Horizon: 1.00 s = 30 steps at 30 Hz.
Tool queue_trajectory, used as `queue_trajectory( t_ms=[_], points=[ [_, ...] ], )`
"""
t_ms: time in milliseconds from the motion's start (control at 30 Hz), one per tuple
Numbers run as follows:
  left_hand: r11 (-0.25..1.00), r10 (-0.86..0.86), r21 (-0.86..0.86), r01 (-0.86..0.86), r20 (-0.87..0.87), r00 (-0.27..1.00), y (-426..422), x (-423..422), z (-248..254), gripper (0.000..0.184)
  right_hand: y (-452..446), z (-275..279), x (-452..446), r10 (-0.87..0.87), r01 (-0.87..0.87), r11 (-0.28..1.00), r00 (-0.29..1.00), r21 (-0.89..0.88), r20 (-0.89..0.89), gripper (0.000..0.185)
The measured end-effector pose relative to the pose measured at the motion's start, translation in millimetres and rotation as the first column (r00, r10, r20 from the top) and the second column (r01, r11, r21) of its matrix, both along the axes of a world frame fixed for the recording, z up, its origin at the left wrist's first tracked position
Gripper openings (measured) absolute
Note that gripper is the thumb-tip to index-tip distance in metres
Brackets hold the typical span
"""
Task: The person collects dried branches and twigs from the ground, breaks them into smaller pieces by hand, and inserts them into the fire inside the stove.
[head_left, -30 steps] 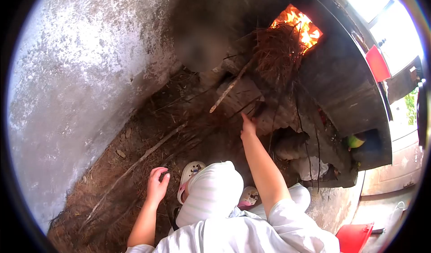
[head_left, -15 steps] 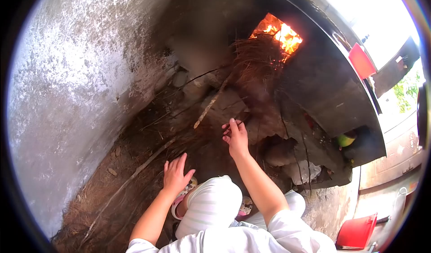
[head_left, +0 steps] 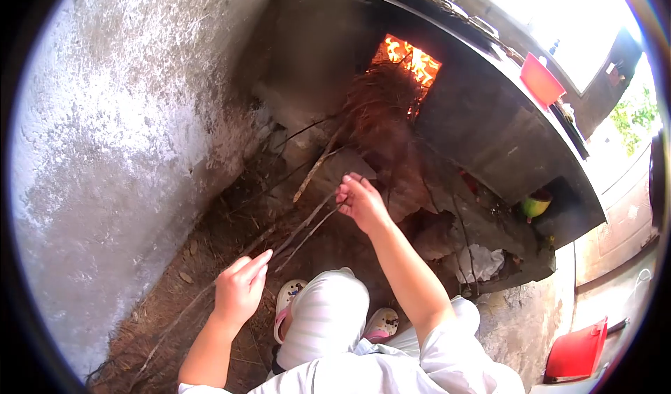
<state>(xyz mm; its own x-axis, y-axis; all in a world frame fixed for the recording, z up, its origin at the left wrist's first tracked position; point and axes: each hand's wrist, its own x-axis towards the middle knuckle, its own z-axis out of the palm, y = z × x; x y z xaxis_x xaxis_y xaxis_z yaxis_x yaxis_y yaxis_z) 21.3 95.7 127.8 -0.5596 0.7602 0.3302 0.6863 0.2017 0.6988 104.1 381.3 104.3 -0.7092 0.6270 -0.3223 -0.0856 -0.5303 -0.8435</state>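
Observation:
Thin dry twigs (head_left: 305, 226) stretch slantwise between my two hands, above the littered floor. My right hand (head_left: 361, 202) pinches their upper end, fingers curled in. Lower and to the left, my left hand (head_left: 240, 290) is closed around the lower part, with its fingers together. Beyond my hands, dry brush (head_left: 381, 97) is stuffed in the square mouth of a dark stove (head_left: 489, 125). Bright flames (head_left: 414, 60) burn in that opening. A thicker stick (head_left: 314, 170) leans below the brush, apart from my right hand.
A rough whitewashed wall (head_left: 133, 128) rises on the left. Dry straw and sticks cover the floor (head_left: 185, 275). White plastic (head_left: 482, 262) and a green-yellow round object (head_left: 536, 204) sit under the stove. A red basin (head_left: 540, 79) stands on top; a red container (head_left: 576, 350) is lower right.
My left hand has moved left and closed on the twigs, which now show between both hands. My right hand has shifted slightly left. The view has tilted a little.

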Motion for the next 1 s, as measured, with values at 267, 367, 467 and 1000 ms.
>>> queue_trajectory(
  t_ms=[267, 367, 467, 1000],
  points=[
    [0.989, 0.049, -0.135, -0.067, -0.135, 0.99, -52.9, 26.2, 37.7, 0.036, -22.2, 3.6, 9.9, 0.081, -0.082, 0.996, 0.996, -0.028, -0.049, 0.065],
    [0.985, 0.053, -0.161, -0.066, -0.083, 0.995, -54.8, 26.1, 32.2, 0.035, -12.2, -5.1, 10.3, 0.029, -0.029, 0.999, 0.999, -0.038, -0.026, 0.051],
    [0.988, 0.025, -0.149, -0.035, -0.067, 0.997, -31.3, 21.2, 22.1, 0.031, 12.5, -17.3, 2.6, 0.022, -0.025, 0.997, 0.999, -0.076, -0.039, 0.035],
    [0.943, 0.112, -0.28, -0.181, -0.246, 0.963, 132.1, -33.7, 3.7, 0.023, 26.7, -20.4, 28.2, -0.111, 0.09, 0.981, 0.988, 0.173, 0.111, 0.081]
  ],
)
